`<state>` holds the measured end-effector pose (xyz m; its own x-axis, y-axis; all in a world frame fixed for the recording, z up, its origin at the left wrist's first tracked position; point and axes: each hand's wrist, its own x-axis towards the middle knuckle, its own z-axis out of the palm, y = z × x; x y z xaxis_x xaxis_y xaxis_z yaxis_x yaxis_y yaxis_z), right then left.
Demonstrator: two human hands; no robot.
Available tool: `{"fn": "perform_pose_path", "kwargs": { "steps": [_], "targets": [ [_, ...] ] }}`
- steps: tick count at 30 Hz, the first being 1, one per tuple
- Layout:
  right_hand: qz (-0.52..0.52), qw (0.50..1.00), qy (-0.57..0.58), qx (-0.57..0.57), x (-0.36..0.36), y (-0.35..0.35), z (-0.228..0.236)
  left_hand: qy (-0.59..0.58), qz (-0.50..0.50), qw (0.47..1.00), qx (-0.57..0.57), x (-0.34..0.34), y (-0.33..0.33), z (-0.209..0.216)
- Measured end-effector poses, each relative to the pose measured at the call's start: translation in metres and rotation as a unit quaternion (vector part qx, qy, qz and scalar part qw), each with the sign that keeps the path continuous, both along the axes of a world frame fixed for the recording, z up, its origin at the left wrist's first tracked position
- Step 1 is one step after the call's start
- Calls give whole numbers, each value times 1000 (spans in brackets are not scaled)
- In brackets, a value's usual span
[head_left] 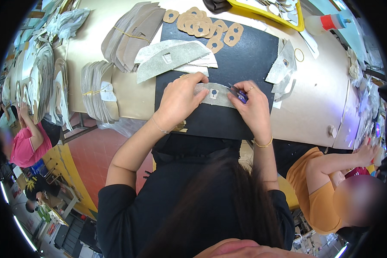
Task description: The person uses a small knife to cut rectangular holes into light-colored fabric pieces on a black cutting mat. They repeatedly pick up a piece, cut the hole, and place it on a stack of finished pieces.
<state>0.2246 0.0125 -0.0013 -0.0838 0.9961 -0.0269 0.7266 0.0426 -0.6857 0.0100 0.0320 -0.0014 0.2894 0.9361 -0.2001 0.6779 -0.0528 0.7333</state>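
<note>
On the black mat (176, 120) in front of me lies a curved grey fabric-like piece (222, 98) with a pale patch and a keyhole-shaped opening at its middle. My left hand (182, 98) grips the left end of this piece, the thumb on top and the fingers curled at its upper edge. At the other end my right hand (254, 105) holds small purple-handled snips (240, 95), their dark points toward the piece. The right fingers also rest near its right end. Just beyond lie similar grey pieces (174, 60), overlapping, the top one with a slot.
Tan rounded tabs with keyhole cuts (201, 28) lie at the mat's far side. Banded stacks of brown pieces (131, 36) and grey pieces (99, 90) stand left. More grey pieces (284, 64), a yellow tray (268, 15) and a bottle (327, 22) are right. A person in orange (307, 182) sits right.
</note>
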Motion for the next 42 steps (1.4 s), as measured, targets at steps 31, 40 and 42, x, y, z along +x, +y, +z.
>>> {"fn": "perform_pose_path", "kwargs": {
  "steps": [31,40,42],
  "targets": [
    [202,968,-113,96,6,2,5,47,12,999,8,11,-8,4],
    [-52,985,17,-161,12,-2,15,80,3,995,65,14,-15,5],
    [-36,988,17,-147,12,0,14,87,-18,989,118,15,-16,3]
  ]
}}
